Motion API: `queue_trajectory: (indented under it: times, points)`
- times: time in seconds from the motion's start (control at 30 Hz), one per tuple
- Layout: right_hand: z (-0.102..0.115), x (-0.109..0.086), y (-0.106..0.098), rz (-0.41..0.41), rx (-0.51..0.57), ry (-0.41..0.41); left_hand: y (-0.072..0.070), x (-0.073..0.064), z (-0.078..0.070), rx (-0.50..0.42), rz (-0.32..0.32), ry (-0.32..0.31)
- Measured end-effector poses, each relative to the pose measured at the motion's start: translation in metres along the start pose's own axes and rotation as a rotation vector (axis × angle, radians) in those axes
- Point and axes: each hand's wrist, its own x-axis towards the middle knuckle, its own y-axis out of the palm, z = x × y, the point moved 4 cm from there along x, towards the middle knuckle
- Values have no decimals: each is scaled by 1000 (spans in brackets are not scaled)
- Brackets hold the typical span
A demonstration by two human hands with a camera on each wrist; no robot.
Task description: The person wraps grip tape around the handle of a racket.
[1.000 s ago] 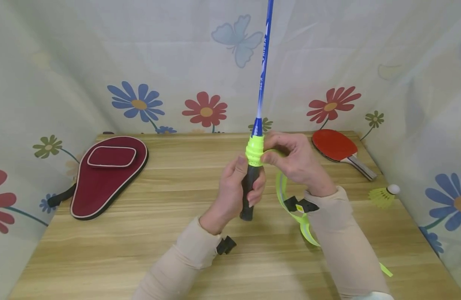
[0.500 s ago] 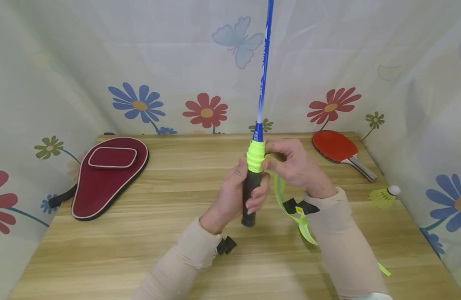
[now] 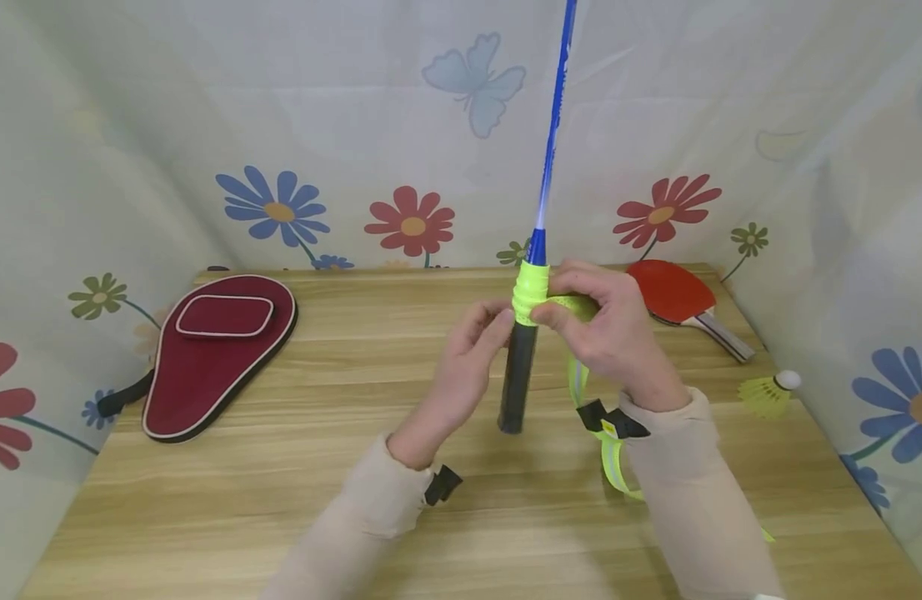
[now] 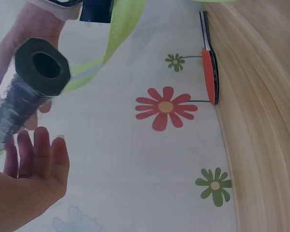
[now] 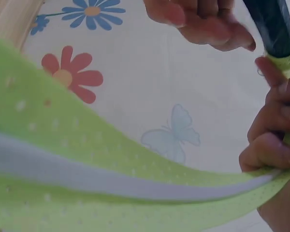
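A blue-shafted badminton racket stands nearly upright, its head out of view. Neon-yellow overgrip tape is wound around the top of its black handle. My right hand pinches the tape close against the handle's right side. A loose length of tape runs from those curled fingers, sagging to the table. My left hand is beside the handle, thumb tip near the wound tape; whether it touches cannot be told. In the left wrist view, its fingers are spread away from the handle's butt end.
A maroon paddle case lies at the left of the wooden table. At the right lie a red table tennis paddle and a yellow shuttlecock. A flower-printed curtain hangs behind.
My left hand has loosened its grip on the handle and drawn back left. The racket has shifted right and tilted slightly rightward. My right hand has moved right with the tape.
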Motion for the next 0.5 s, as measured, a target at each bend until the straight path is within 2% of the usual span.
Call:
queue_trajectory:
  times: [0.1,0.2,0.33,0.4,0.5]
  points:
    - [2,1,1,-47,-98,22,-1,-1,-3,128,-14,46]
    - [9,2,6,-84,-172,37,0,0,-1,194,-44,46]
    - [16,4,11,-111,-236,53,-3,2,7,151,-143,-19]
    - [11,3,11,-110,-248,57,-4,1,8,124,-181,-38]
    - [-2,1,10,-88,-220,49,-6,2,9,92,-203,-53]
